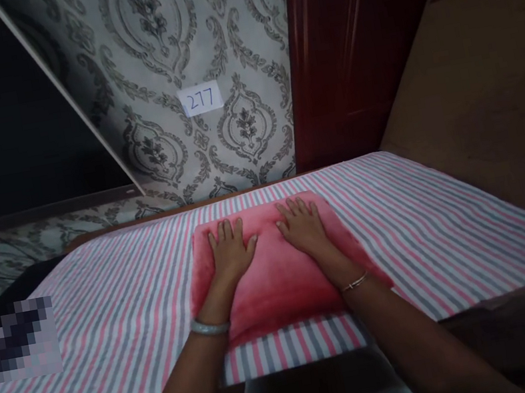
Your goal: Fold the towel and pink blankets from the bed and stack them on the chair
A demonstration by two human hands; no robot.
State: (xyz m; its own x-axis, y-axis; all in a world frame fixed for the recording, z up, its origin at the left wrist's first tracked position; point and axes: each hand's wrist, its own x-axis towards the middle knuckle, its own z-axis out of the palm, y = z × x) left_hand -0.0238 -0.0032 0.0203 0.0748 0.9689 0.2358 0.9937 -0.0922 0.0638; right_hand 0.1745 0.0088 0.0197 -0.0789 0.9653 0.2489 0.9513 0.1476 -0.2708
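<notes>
A plush pink-red cushion or folded soft cloth (277,282) lies flat on the striped tablecloth (123,302); I cannot tell which of the two it is. My left hand (231,249) rests palm down on its upper left part, fingers spread. On the upper right part lies my right hand (303,226), also palm down with its fingers apart. Both palms touch the plush surface, and neither hand grips anything. A pale bangle (210,328) circles my left wrist, and a thin bracelet (355,282) is on my right.
Behind the table stands a patterned wall with a paper label (200,98) reading 277. A dark screen (8,112) hangs at the left. A dark red panel (342,47) and a large cardboard box (485,76) stand at the right.
</notes>
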